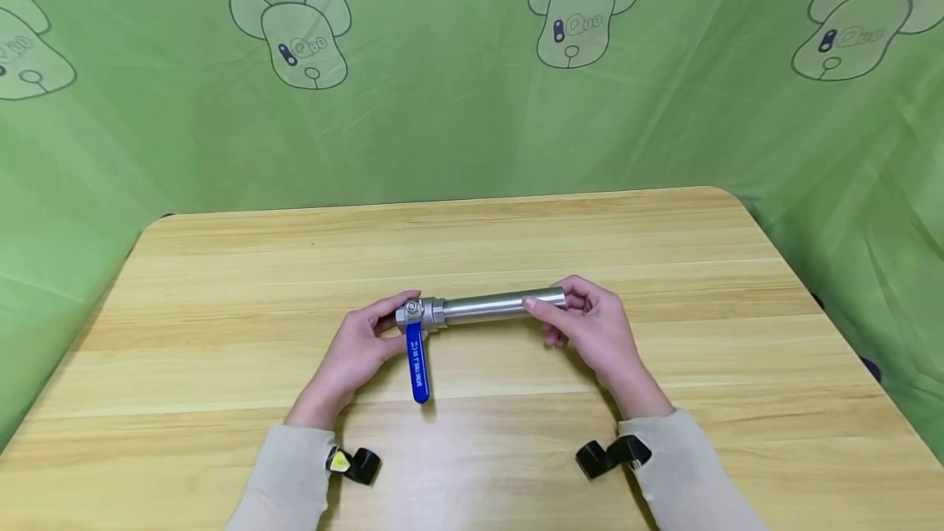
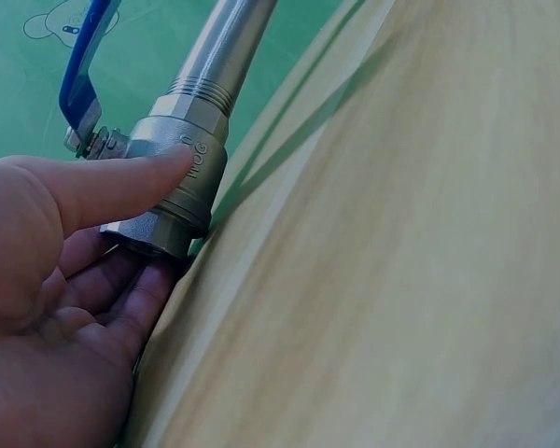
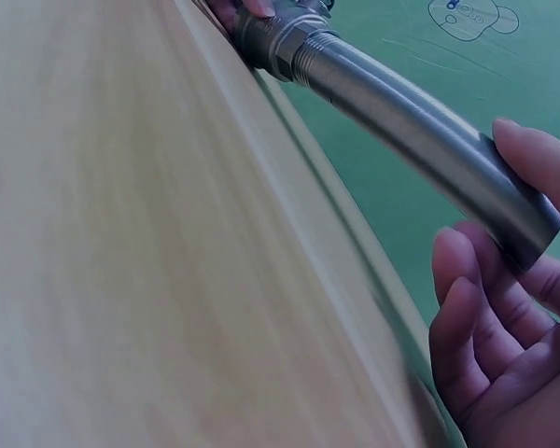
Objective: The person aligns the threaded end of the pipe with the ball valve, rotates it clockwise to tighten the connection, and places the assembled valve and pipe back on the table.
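A steel ball valve with a blue lever handle is joined to a bright metal pipe. My left hand grips the valve body, thumb on the near side and fingers behind; in the left wrist view the thumb lies across the valve's lettering. At the pipe's free end my right hand pinches it between thumb and fingers. Screw threads show where pipe meets valve. The handle points toward me, crosswise to the pipe.
Below lies a wood-grain table with rounded far corners. A green cloth printed with bear-head drawings hangs behind and at the sides. Black camera mounts are strapped at both sleeves.
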The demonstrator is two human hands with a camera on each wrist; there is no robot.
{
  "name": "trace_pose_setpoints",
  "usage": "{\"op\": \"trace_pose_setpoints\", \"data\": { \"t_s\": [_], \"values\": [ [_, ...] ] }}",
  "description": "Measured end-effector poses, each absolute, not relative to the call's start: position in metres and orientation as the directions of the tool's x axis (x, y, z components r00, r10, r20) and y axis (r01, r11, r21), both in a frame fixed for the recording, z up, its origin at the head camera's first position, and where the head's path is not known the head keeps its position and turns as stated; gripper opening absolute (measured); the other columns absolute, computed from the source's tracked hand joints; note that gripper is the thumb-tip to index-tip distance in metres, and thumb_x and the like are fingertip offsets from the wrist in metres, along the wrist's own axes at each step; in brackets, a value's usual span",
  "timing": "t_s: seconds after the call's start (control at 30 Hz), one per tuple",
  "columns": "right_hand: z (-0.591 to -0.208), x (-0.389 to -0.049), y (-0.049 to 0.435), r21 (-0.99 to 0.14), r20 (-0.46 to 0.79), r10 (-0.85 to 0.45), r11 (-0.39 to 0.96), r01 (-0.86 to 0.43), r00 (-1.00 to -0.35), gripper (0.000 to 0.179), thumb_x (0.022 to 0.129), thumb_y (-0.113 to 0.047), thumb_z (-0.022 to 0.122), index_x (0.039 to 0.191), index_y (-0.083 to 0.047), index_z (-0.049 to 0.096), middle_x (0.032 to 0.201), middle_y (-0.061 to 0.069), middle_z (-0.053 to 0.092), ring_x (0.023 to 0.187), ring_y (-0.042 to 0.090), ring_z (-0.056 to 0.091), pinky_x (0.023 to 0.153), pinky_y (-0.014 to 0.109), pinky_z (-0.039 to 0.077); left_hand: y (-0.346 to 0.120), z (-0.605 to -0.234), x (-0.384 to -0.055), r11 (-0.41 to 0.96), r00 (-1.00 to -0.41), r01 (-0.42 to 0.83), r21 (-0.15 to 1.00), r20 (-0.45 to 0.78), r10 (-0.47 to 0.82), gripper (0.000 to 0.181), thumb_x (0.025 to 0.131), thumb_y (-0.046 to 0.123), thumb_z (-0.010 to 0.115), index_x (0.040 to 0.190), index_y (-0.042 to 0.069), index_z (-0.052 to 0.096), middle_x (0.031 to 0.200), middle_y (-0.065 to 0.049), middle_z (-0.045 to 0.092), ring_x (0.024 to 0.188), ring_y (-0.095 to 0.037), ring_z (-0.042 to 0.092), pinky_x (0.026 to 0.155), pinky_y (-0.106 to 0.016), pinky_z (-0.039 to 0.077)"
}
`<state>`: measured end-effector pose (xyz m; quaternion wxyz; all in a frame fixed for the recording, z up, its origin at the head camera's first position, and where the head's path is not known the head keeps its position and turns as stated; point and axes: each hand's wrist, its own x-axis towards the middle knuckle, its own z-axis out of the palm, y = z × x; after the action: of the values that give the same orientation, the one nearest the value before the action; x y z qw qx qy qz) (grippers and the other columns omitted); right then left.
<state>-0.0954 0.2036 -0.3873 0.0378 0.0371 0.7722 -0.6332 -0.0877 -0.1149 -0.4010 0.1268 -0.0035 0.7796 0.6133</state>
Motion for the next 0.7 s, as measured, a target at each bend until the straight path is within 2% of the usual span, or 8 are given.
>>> {"op": "trace_pose_setpoints", "data": {
  "t_s": [0.23,0.5,0.7],
  "values": [
    [-0.3873,-0.0943,0.2027,-0.977,-0.106,0.022,0.183,0.108,-0.994,0.035,0.091,-0.028,0.090,0.093,-0.007,0.062,0.070,-0.004,0.069,0.056,0.014,0.068,0.055,0.027,0.060,-0.1152,-0.4017,-0.0877,0.253,-0.967,-0.161,0.954,-0.204,0.154,0.065,0.092,0.002,0.080,0.152,0.021,0.063,0.157,-0.012,0.062,0.145,-0.031,0.060,0.126,-0.047,0.045],
    [-0.3889,-0.0950,0.2012,-0.975,-0.101,0.048,0.194,0.109,-0.994,0.034,0.090,-0.031,0.090,0.091,-0.007,0.065,0.068,-0.004,0.068,0.054,0.014,0.066,0.053,0.026,0.059,-0.1153,-0.4015,-0.0871,0.266,-0.967,-0.155,0.951,-0.201,0.157,0.066,0.093,0.000,0.078,0.153,0.020,0.062,0.158,-0.012,0.060,0.146,-0.032,0.059,0.126,-0.048,0.045],
    [-0.3877,-0.0952,0.1995,-0.975,-0.104,0.059,0.192,0.114,-0.993,0.034,0.092,-0.032,0.089,0.092,-0.005,0.068,0.070,0.000,0.072,0.055,0.015,0.068,0.055,0.026,0.059,-0.1146,-0.4021,-0.0875,0.268,-0.968,-0.150,0.952,-0.196,0.156,0.066,0.092,-0.002,0.077,0.153,0.021,0.062,0.156,-0.012,0.062,0.146,-0.032,0.059,0.126,-0.049,0.046]
  ]
}}
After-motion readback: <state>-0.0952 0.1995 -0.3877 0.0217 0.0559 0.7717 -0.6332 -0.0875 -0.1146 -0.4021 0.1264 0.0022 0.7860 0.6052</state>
